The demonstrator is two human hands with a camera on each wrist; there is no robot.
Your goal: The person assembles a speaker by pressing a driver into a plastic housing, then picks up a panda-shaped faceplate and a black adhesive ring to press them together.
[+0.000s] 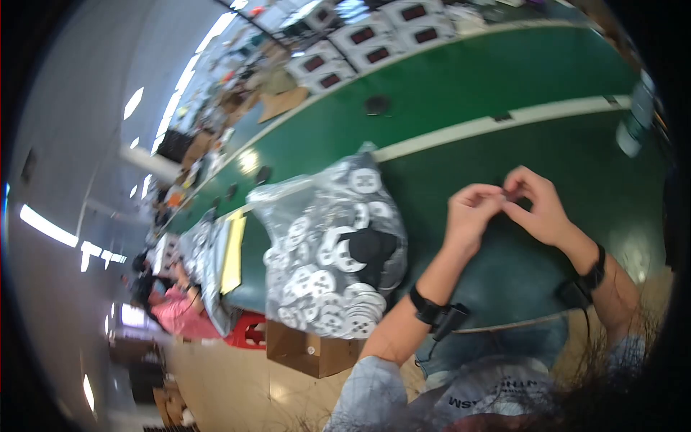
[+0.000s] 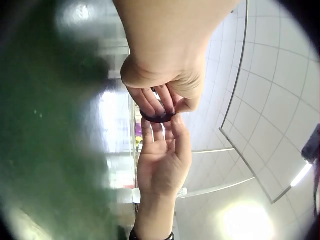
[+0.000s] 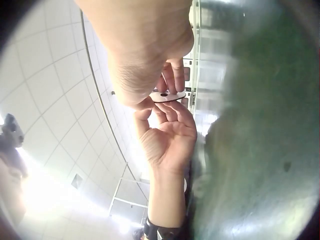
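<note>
Both hands meet over the table and hold a thin round disc by its edge. One face of the disc is white with a dark hole, seen in the right wrist view; its other face looks dark in the left wrist view. My left hand pinches it from the left between thumb and fingers. From the right, my right hand grips the opposite edge. In the head view the fingers mostly hide the disc. To the left, a clear plastic bag contains many white discs with holes and some black ones.
The green table has a pale strip across it. A bottle stands at the right, and a black round piece lies beyond the strip. An open cardboard box sits below the table edge. Another person works farther left.
</note>
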